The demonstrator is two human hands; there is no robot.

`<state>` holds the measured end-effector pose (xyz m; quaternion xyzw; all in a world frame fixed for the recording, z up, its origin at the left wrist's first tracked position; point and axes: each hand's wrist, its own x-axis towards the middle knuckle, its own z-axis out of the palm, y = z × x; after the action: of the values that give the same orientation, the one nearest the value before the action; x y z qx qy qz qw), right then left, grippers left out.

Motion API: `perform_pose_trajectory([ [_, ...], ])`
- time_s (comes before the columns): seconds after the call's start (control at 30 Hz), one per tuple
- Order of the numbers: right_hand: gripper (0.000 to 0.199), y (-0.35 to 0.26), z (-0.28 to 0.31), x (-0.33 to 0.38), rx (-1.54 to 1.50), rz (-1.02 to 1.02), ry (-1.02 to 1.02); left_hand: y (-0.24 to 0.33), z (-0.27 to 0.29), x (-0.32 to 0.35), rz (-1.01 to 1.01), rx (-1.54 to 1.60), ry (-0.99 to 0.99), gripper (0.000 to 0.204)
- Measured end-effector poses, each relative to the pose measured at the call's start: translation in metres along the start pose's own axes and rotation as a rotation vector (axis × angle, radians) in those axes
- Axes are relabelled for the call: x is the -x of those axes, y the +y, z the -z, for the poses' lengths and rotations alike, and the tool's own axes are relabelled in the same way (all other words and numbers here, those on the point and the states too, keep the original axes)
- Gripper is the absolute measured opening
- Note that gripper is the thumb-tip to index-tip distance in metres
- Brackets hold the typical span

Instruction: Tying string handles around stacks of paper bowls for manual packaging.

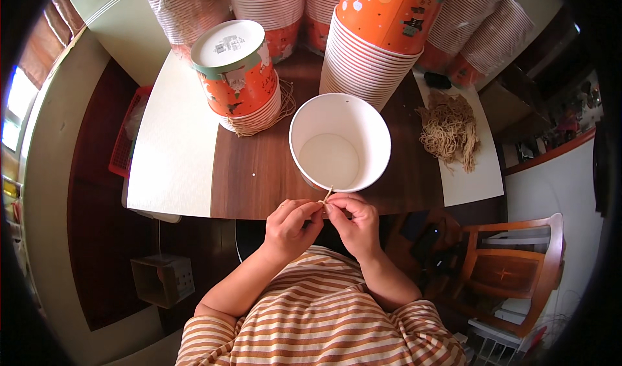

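A white paper bucket [334, 116] stands on the table's near part, its mouth tilted toward me and its inside bare. Just in front of its near rim, my left hand [288, 227] and my right hand [355, 225] meet, fingertips pinched together. Between them they grip a thin tan cord [330, 192], whose short end sticks up against the rim. Whether the cord passes through the bucket wall is hidden by my fingers. A small hole shows in the far side of the rim.
An upturned stack of orange buckets [236, 84] has loose cords round its base. Behind the white bucket rises a taller stack [372, 48]; wrapped stacks line the back. A cord bundle [449, 129] lies right. A wooden chair [508, 269] stands lower right, a cardboard box [163, 280] lower left.
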<state>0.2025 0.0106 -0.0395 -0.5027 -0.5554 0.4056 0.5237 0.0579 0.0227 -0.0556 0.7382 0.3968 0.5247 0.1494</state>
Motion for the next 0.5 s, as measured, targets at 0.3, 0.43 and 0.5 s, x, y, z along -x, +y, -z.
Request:
perform_pose_trajectory([
  [0.3,0.010,0.006,0.002,0.000,-0.266,-0.191,-0.035,0.003,0.004,-0.003,0.049,0.078,-0.029,0.024],
  [0.43,0.011,0.007,0.002,0.000,-0.256,-0.167,-0.052,0.003,0.006,-0.004,0.048,0.076,-0.054,0.025],
  [0.5,0.011,0.005,0.001,0.001,-0.229,-0.135,-0.050,0.003,0.007,-0.005,0.045,0.074,-0.068,0.026],
])
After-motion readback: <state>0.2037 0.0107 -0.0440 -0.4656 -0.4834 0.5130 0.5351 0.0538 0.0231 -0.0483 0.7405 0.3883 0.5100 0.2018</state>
